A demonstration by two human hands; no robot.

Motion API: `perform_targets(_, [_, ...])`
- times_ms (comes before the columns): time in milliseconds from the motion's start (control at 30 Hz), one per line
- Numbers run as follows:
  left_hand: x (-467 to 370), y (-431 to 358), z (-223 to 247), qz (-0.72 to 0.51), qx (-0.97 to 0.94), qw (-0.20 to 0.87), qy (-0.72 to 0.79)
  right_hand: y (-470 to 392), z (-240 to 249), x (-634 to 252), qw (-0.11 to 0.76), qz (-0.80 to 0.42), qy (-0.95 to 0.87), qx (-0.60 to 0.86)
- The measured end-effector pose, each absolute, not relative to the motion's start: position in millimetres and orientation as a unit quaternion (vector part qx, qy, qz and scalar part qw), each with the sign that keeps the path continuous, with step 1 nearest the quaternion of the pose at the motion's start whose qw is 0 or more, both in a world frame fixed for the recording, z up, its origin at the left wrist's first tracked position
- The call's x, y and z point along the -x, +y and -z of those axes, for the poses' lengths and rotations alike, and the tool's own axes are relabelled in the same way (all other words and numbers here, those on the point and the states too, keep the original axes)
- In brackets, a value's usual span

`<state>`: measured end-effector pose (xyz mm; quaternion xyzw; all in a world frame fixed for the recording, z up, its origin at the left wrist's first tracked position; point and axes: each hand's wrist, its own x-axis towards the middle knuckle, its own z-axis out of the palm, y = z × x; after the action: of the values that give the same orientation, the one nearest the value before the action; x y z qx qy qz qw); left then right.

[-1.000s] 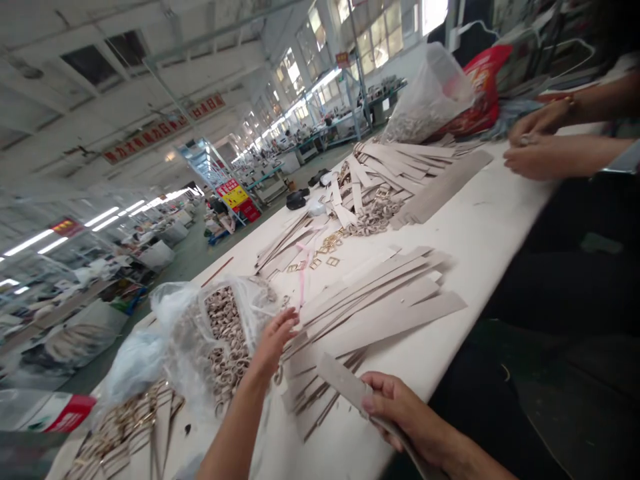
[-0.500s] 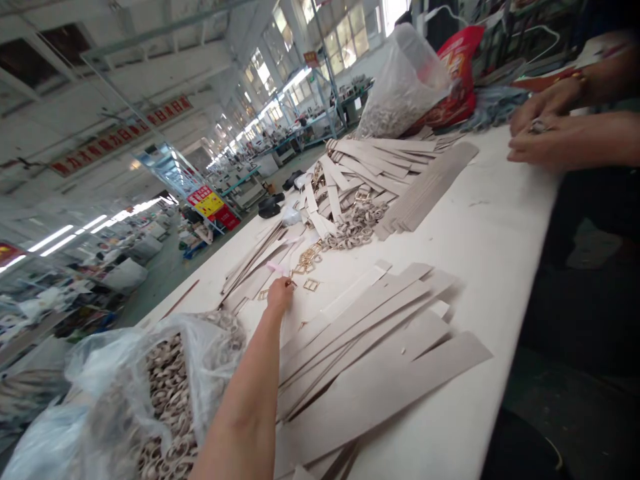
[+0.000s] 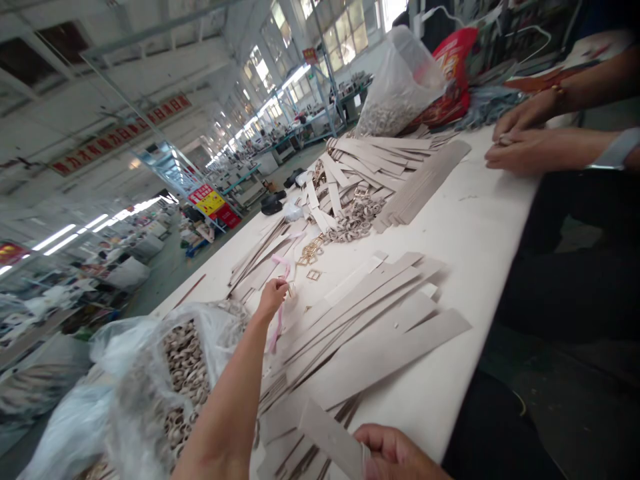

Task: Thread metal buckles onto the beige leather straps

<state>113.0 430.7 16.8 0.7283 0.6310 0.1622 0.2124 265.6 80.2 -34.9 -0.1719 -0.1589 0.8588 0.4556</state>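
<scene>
- Head view: the left hand (image 3: 273,295) reaches out over the white worktable (image 3: 480,220), fingers pinched together on a small gold metal buckle (image 3: 289,288) that is barely visible, just beside a pink ribbon (image 3: 277,327).
- The right hand (image 3: 395,457), at the bottom edge, is clamped on a flat grey strip (image 3: 327,437).
- A fan of long grey strips (image 3: 380,313) lies between both hands.
- A clear plastic bag of rings (image 3: 185,367) sits left of the forearm.
- A co-worker's hands (image 3: 520,137) rest together far right.
</scene>
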Motion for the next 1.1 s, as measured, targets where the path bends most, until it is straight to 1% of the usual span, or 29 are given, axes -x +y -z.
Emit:
perform_targets(133, [-87.7, 380.8, -22.8, -0.174, -0.710, 0.247, 0.636, 69.1, 17.5, -270.7, 0.469, -0.835, -0.211, 0.198])
perform_targets(300, [-77.4, 342.9, -32.3, -0.184, -0.704, 0.233, 0.645, 58.8, 8.0, -269.8, 0.495, -0.806, -0.239, 0.221])
perform_targets(467, [-108.5, 352.4, -34.3, -0.157, -0.749, 0.176, 0.619, 59.7, 10.2, -269.3, 0.492, -0.814, -0.234, 0.204])
perform_targets(600, [-142.2, 372.0, -17.0, -0.137, -0.763, 0.124, 0.619, 64.9, 18.4, -269.3, 0.482, -0.832, -0.205, 0.185])
perform_targets(733, [-158.3, 389.7, -4.0, -0.129, -0.751, 0.128, 0.635, 70.3, 20.7, -270.4, 0.482, -0.844, -0.175, 0.157])
perform_targets(833, [-152.1, 396.7, -12.0, -0.149, -0.733, 0.165, 0.642, 72.0, 18.5, -272.4, 0.480, -0.850, -0.162, 0.143])
perform_targets(933, [-134.6, 386.1, -31.5, -0.184, -0.704, 0.245, 0.641, 70.3, 17.1, -274.8, 0.478, -0.848, -0.165, 0.160])
perform_targets(1000, [-120.4, 362.3, -46.4, -0.210, -0.681, 0.316, 0.626, 67.8, 15.5, -276.4, 0.477, -0.844, -0.178, 0.171])
perform_targets(1100, [-99.9, 301.8, -69.2, -0.237, -0.653, 0.411, 0.590, 62.4, 8.5, -278.6, 0.492, -0.820, -0.199, 0.212])
